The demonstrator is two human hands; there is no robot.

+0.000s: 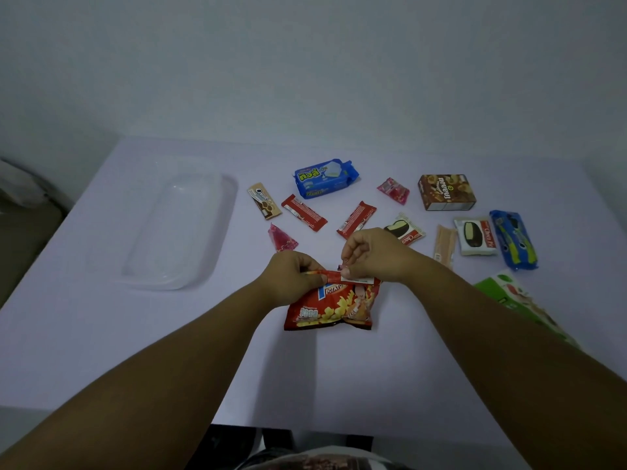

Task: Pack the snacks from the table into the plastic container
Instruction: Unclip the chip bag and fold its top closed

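Observation:
A red potato-snack bag (334, 307) lies on the white table (101, 351) in front of me. My left hand (293, 274) pinches the left end of its top seam. My right hand (371, 252) pinches the seam near the middle right. The clear plastic container (203, 266) sits at the left with nothing inside. Other snacks lie beyond the hands: a blue wafer pack (324, 179), two red bars (303, 212) (356, 218), a brown box (446, 192), two Choco Pie packs (409, 232) (476, 236) and a blue cookie pack (514, 239).
A green box (502, 293) lies at the right, partly under my right forearm. Two pink candy packets (281, 238) (393, 191), a beige wafer bar (264, 201) and a pale orange stick pack (444, 244) also lie on the table. A wall rises behind the table's far edge.

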